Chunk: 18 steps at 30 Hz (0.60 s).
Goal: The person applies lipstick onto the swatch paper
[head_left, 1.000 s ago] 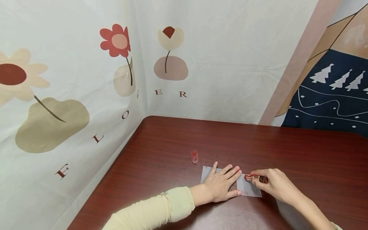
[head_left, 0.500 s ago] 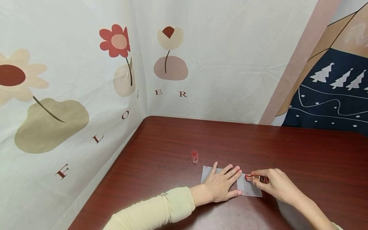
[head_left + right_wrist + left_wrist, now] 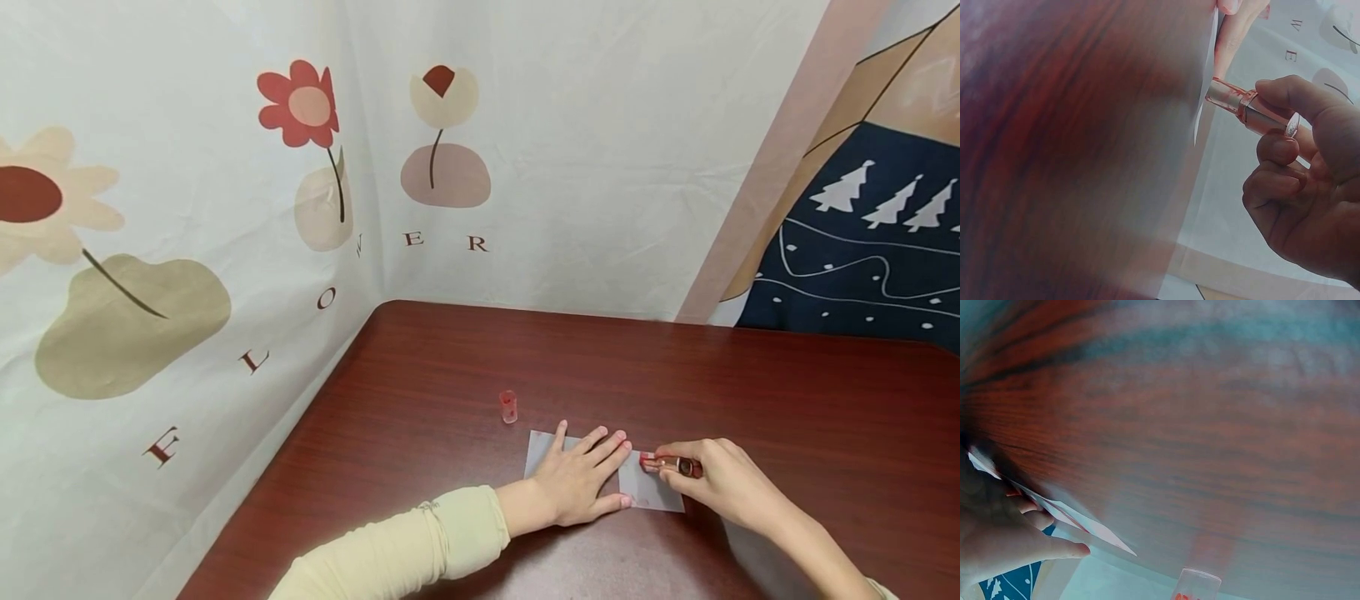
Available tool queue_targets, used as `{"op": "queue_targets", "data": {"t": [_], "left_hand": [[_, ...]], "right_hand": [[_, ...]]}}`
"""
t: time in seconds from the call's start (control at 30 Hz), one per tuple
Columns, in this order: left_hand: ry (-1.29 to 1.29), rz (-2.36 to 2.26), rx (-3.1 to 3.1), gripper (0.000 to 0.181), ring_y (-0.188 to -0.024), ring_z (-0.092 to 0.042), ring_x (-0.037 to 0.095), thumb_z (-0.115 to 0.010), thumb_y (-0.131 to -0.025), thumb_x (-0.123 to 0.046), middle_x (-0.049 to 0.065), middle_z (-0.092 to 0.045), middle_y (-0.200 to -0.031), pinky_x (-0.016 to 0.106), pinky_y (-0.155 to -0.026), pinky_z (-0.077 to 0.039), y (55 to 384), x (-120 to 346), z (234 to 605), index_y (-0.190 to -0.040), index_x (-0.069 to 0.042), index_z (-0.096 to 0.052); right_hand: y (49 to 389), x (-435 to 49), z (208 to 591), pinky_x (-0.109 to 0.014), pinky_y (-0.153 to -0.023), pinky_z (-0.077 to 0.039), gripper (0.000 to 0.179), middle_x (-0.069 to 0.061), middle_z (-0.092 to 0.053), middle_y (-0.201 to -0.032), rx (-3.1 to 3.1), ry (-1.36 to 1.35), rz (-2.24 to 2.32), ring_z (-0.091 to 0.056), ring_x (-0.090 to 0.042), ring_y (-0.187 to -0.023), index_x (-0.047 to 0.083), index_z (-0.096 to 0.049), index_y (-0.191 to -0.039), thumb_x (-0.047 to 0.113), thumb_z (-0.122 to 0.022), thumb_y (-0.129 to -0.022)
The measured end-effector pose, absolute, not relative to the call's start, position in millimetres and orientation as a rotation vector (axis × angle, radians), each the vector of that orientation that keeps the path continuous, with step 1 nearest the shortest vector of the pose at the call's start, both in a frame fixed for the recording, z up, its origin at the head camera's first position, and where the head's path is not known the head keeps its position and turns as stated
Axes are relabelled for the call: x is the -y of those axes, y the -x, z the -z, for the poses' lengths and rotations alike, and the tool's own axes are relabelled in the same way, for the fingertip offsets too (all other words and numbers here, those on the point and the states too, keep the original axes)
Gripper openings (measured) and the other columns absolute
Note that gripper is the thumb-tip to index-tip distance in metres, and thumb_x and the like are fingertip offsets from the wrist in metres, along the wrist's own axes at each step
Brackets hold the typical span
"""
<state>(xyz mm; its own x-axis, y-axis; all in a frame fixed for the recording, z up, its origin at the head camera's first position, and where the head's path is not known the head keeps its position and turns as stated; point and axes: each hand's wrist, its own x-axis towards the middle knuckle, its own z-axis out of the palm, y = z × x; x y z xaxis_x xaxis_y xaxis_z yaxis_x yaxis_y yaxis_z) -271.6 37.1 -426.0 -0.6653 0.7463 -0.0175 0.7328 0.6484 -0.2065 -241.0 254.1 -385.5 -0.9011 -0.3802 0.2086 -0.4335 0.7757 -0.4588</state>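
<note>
In the head view my left hand [image 3: 581, 482] lies flat with spread fingers on a pale sheet of paper [image 3: 654, 492]. Small red marks show near the paper's lower edge. My right hand [image 3: 726, 482] pinches a shiny rose-gold lipstick [image 3: 681, 467] between thumb and fingers. Its red tip meets the paper's right part, and a red smear lies beside it. The right wrist view shows the lipstick [image 3: 1265, 117] tilted, its end right at the sheet. Beyond the left hand stands a small clear cap [image 3: 508, 408] with red inside; the left wrist view catches this cap [image 3: 1196, 586] too.
The sheet lies on a dark red-brown wooden table [image 3: 420, 375]. A white curtain [image 3: 570, 167] printed with flowers and letters rises along the table's left and back edges. At the right hangs a dark blue cloth [image 3: 862, 275] with white trees.
Both hands stay nearly in place. Around the lipstick's tip the red smear on the paper shows a little more than before. The cap and the sheet keep their places.
</note>
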Motion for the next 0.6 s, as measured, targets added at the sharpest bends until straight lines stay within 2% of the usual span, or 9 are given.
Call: {"op": "queue_targets", "data": {"t": [0.2, 0.6], "left_hand": [[1.251, -0.307, 2.798, 0.069, -0.139, -0.012, 0.009, -0.015, -0.092, -0.065, -0.012, -0.012, -0.154, 0.051, -0.107, -0.017, 272.7, -37.6, 426.0, -0.15, -0.028, -0.017], [1.249, -0.306, 2.81, 0.069, -0.139, -0.011, 0.008, -0.015, -0.092, -0.066, -0.013, -0.011, -0.154, 0.051, -0.107, -0.017, 273.1, -38.4, 426.1, -0.15, -0.029, -0.016]], "right_hand": [[241.3, -254.6, 384.6, -0.02, -0.042, -0.03, 0.021, 0.012, -0.059, -0.071, 2.864, -0.65, -0.783, -0.034, 0.002, -0.049, 0.008, -0.072, -0.098, 0.015, -0.074, -0.078], [240.7, -255.0, 385.2, -0.018, -0.042, -0.029, 0.02, 0.016, -0.051, -0.063, 2.84, -0.678, -0.779, -0.033, 0.003, -0.047, 0.008, -0.072, -0.097, 0.013, -0.073, -0.078]]}}
